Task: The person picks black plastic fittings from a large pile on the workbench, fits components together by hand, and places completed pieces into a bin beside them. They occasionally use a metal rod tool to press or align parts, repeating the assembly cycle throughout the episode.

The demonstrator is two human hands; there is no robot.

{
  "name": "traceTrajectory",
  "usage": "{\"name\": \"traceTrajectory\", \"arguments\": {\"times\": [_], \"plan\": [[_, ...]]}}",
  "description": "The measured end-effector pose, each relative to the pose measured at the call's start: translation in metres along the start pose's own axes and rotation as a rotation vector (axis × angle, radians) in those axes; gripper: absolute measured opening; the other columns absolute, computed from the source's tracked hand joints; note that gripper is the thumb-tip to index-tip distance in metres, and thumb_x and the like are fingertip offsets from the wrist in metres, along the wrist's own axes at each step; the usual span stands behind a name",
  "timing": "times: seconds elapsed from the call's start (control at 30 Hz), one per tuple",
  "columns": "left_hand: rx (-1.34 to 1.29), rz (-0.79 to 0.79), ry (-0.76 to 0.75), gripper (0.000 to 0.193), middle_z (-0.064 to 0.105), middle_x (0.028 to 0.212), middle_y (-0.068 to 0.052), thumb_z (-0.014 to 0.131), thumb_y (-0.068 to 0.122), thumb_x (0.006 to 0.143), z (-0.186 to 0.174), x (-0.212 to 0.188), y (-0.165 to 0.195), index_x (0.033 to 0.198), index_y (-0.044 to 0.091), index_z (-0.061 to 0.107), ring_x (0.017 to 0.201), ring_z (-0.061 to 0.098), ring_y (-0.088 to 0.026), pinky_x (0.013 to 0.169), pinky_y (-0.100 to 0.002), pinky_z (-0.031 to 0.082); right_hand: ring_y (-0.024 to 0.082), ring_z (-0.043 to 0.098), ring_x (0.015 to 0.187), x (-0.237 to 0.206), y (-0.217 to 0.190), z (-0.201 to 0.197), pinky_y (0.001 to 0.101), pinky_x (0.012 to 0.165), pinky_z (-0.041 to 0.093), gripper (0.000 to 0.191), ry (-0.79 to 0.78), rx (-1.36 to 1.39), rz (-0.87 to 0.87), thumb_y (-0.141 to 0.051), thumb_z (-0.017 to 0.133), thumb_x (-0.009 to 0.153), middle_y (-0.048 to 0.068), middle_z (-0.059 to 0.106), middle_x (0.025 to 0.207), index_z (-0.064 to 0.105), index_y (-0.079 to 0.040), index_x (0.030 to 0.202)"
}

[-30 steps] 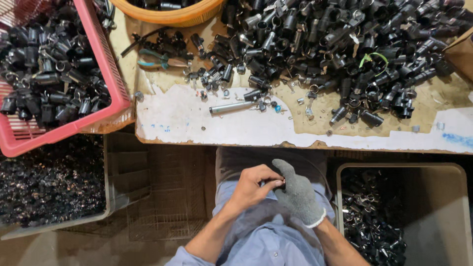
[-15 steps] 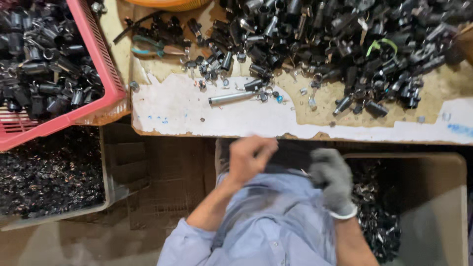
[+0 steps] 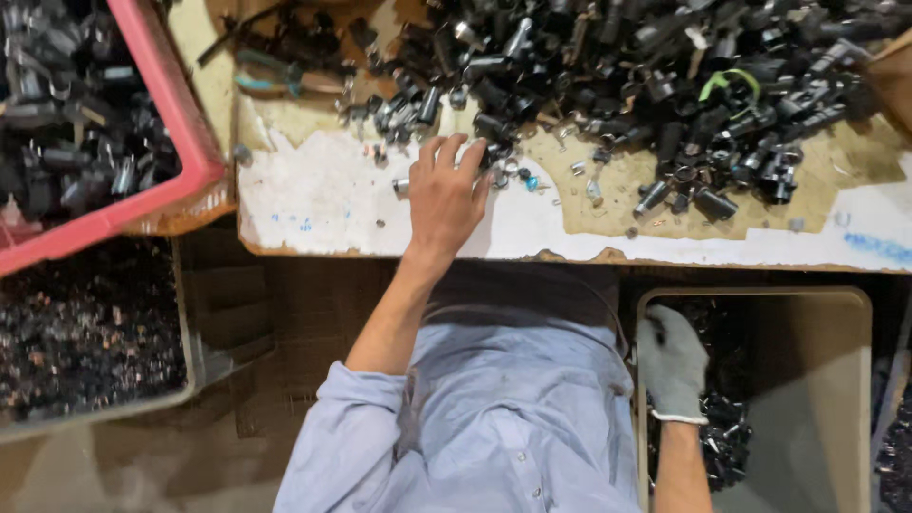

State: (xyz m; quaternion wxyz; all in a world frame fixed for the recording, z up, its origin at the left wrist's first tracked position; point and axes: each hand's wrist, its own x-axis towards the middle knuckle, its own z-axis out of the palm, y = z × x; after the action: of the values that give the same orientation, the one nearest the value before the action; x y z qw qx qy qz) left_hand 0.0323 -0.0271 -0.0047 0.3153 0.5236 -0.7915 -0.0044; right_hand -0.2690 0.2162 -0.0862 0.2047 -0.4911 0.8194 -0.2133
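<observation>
My bare left hand [image 3: 446, 195] lies palm down on the white-painted part of the worn table [image 3: 323, 204], fingers spread. It covers a short silver metal tube [image 3: 401, 186], of which only the left end shows. Its fingertips reach the near edge of a big heap of small black metal parts [image 3: 646, 76]. My right hand [image 3: 673, 366], in a grey glove, hangs low over a beige bin [image 3: 845, 304] at my right side, back toward the camera. Its fingers are curled downward, and whatever is in them is hidden.
A red crate [image 3: 180, 114] of black parts overhangs the table's left end. Below it stands a grey tray [image 3: 185, 380] of dark small parts. Pliers [image 3: 285, 84] lie at the table's back left. A green loop [image 3: 727, 84] sits in the heap. My blue shirt fills the bottom centre.
Both hands were together at my lap. The left hand has since reached up onto the table over the silver tube, and the gloved right hand has dropped right, over the beige bin.
</observation>
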Motion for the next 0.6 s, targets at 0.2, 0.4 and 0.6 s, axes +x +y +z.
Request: {"name": "traceTrajectory", "arguments": {"times": [0.2, 0.4, 0.6], "plan": [[-0.200, 0.025, 0.147, 0.024, 0.069, 0.113, -0.009, 0.080, 0.009, 0.090, 0.007, -0.026, 0.023, 0.113, 0.009, 0.074, 0.111, 0.062, -0.030, 0.097, -0.042, 0.050, 0.031, 0.072, 0.096, 0.005, -0.070, -0.002, 0.0380, 0.085, 0.057, 0.021, 0.084, 0.180, -0.189, -0.011, 0.069, 0.094, 0.017, 0.073, 0.107, 0.072, -0.003, 0.113], [-0.301, -0.087, 0.187, 0.015, 0.070, 0.101, -0.006, 0.080, 0.003, 0.089, 0.021, -0.061, 0.018, 0.102, 0.008, 0.075, 0.101, 0.063, -0.030, 0.090, -0.040, 0.052, 0.032, 0.071, 0.091, 0.023, -0.148, -0.012, 0.0386, 0.081, 0.057, 0.012, 0.131, 0.334, -0.565, 0.000, 0.071, 0.093, 0.014, 0.072, 0.100, 0.070, -0.003, 0.105], [-0.311, -0.159, 0.420, 0.023, 0.069, 0.108, -0.008, 0.077, -0.001, 0.088, 0.015, -0.068, 0.023, 0.109, 0.007, 0.073, 0.105, 0.064, -0.030, 0.095, -0.041, 0.052, 0.038, 0.062, 0.108, 0.089, -0.231, -0.010, 0.0476, 0.091, 0.051, 0.036, 0.130, 0.181, -0.972, -0.002, 0.073, 0.089, 0.016, 0.065, 0.119, 0.064, -0.003, 0.124]]}}
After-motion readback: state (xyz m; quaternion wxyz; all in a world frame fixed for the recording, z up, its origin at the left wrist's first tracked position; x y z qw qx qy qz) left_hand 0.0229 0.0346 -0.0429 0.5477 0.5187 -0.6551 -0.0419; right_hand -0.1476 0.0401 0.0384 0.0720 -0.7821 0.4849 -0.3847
